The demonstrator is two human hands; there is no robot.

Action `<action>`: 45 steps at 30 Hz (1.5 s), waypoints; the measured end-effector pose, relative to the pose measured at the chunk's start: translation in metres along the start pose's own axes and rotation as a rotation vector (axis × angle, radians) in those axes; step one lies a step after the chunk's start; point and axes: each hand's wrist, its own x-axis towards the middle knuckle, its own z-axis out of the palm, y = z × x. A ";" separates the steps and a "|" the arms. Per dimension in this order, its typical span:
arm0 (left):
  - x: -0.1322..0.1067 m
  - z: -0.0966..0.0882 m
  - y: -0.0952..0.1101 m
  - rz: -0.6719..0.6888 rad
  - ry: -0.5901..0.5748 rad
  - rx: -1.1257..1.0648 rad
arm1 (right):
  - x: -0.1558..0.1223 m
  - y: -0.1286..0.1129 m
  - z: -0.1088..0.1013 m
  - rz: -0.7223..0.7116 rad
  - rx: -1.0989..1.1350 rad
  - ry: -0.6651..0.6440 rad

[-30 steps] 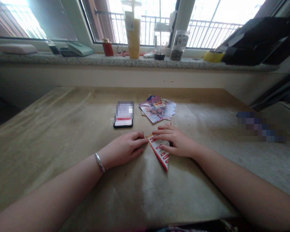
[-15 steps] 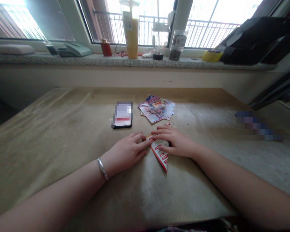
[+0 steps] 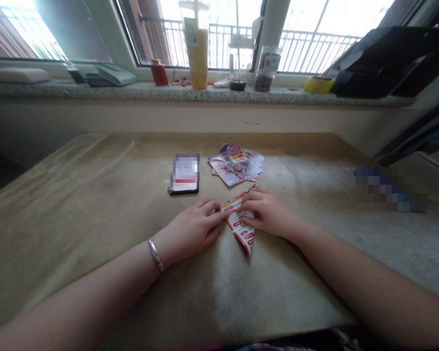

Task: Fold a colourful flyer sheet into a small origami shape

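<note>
Head view: at frame centre the flyer (image 3: 241, 228) lies on the table (image 3: 95, 195), left hand (image 3: 195, 229) flat with fingertips pinning its edge, right hand (image 3: 269, 213) curled, pinching its top flap; a slipped fingertip could skew the crease.

One left hand (image 3: 193, 229), one right hand (image 3: 269, 214), one folded leaflet (image 3: 243, 235), one phone (image 3: 185, 175), one leaflet pile (image 3: 236, 164).
</note>
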 end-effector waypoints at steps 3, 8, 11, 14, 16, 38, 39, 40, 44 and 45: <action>0.001 0.003 -0.001 0.012 0.017 -0.009 | 0.000 -0.001 0.000 0.013 -0.007 -0.015; 0.004 0.004 0.000 0.093 0.047 -0.018 | 0.000 -0.002 -0.002 0.006 -0.019 -0.023; 0.004 0.001 0.000 0.075 0.004 -0.026 | 0.000 -0.002 -0.003 -0.003 -0.031 -0.033; 0.004 -0.001 0.001 0.066 -0.028 -0.011 | -0.001 -0.001 -0.004 -0.012 -0.030 -0.052; 0.004 -0.001 0.001 0.081 -0.049 0.004 | -0.001 -0.001 -0.005 -0.005 -0.027 -0.066; 0.003 -0.003 0.001 0.095 -0.109 0.023 | -0.003 0.006 -0.018 0.229 0.042 -0.180; 0.003 -0.003 0.001 0.095 -0.109 0.022 | -0.003 0.006 -0.019 0.234 0.046 -0.186; 0.003 -0.003 0.001 0.096 -0.108 0.021 | -0.003 0.006 -0.020 0.239 0.051 -0.189; 0.002 -0.003 0.000 0.100 -0.104 0.021 | -0.003 0.006 -0.021 0.260 0.074 -0.206; 0.002 -0.003 0.000 0.101 -0.103 0.020 | -0.003 0.006 -0.021 0.264 0.078 -0.207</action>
